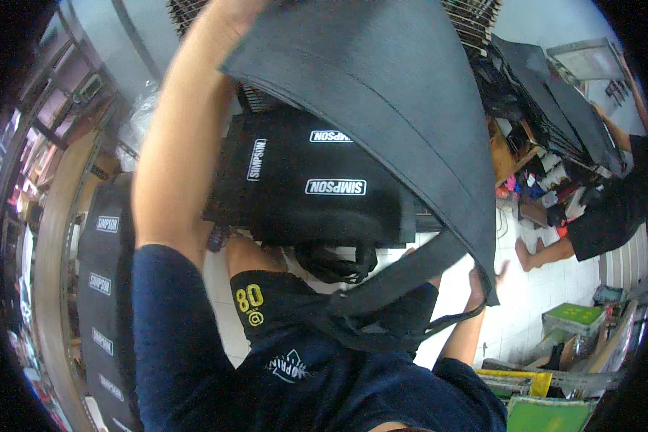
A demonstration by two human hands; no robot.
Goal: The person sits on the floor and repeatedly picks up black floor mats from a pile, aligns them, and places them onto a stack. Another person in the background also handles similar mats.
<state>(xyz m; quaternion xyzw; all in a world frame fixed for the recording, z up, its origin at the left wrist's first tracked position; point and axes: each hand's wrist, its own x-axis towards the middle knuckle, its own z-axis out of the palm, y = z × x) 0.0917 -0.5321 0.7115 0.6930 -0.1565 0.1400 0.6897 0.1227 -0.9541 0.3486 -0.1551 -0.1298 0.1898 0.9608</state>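
The big dark grey cloth bag with a long strap (410, 108) is above the far right corner of the pile of flat black cloth pieces (281, 209), its long way running from far to near right. The right hand (477, 286) is nearest its low tip, some fingers spread; the blurry left hand (239, 13) is by its far left side. I can't tell if either grip pinches it.
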